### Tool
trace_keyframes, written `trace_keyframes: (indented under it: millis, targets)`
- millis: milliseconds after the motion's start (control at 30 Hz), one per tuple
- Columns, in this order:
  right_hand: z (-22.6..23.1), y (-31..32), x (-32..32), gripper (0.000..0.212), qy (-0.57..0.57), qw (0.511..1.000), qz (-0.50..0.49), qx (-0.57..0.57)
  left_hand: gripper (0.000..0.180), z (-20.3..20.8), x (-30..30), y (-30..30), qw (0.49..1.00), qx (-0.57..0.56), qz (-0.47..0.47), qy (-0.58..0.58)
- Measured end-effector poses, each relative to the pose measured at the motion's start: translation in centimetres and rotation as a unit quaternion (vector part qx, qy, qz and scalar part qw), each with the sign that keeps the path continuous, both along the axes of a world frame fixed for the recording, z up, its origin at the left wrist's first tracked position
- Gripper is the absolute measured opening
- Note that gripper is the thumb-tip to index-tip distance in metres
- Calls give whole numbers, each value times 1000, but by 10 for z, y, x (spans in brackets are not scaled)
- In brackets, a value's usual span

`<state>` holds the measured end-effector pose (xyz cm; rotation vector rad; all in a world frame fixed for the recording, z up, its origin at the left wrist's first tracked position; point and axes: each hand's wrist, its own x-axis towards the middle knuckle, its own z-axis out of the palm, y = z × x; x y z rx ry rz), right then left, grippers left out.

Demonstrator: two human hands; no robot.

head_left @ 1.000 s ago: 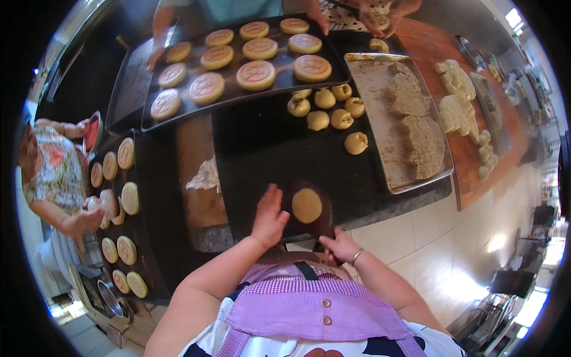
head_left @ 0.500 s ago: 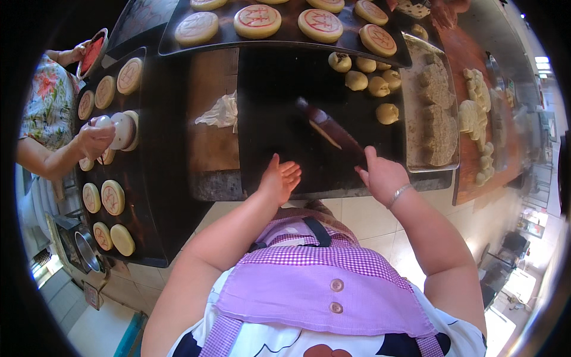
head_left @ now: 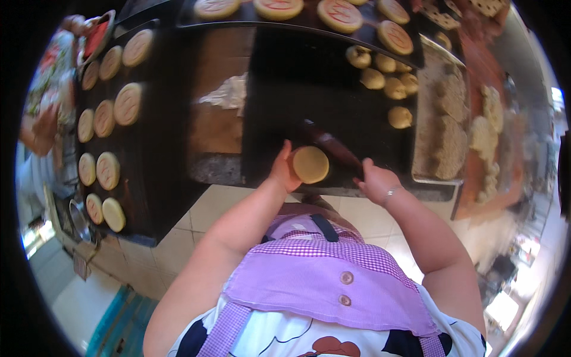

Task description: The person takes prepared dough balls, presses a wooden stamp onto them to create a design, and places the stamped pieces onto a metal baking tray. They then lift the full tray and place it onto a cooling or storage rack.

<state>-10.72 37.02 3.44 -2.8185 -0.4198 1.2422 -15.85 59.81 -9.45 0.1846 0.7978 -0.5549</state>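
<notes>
A round, flat, pale yellow dough cake rests in my left hand, its smooth face up, with the fingers mostly hidden behind it. My right hand grips the handle of a dark wooden cake mould, which points away to the left and is seen nearly edge-on, blurred. Both are held over the black work surface. Several filled dough balls lie at its far right, and one dough ball sits a little nearer.
Stamped cakes fill a black tray at left; another tray of stamped cakes crosses the far side. A metal tray with crumbly filling stands right, beside dough on a wooden board. Crumpled white plastic lies left. Other people's hands show.
My left hand, empty and open before, now has the dough cake in it. The pale cake edge seen at the mould is gone. The other person's hand and round stamp have left the left tray.
</notes>
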Motion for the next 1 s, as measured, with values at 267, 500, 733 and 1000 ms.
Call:
trace_keyframes:
  millis: [267, 500, 733, 1000]
  targets:
    - [-120, -91, -21, 37, -99, 942, -261, 189, 36, 129, -74, 159, 957, 187, 144, -168]
    - [-146, -65, -6, 31, -242, 937, -153, 202, 36, 187, -95, 360, 760, 628, 96, -137]
    - [-126, -37, -17, 25, -189, 940, -181, 217, 35, 174, -44, 398, 626, 732, -251, -99]
    - [-112, -20, -18, 22, -209, 933, -162, 242, 62, 230, -61, 454, 309, 842, -380, -225]
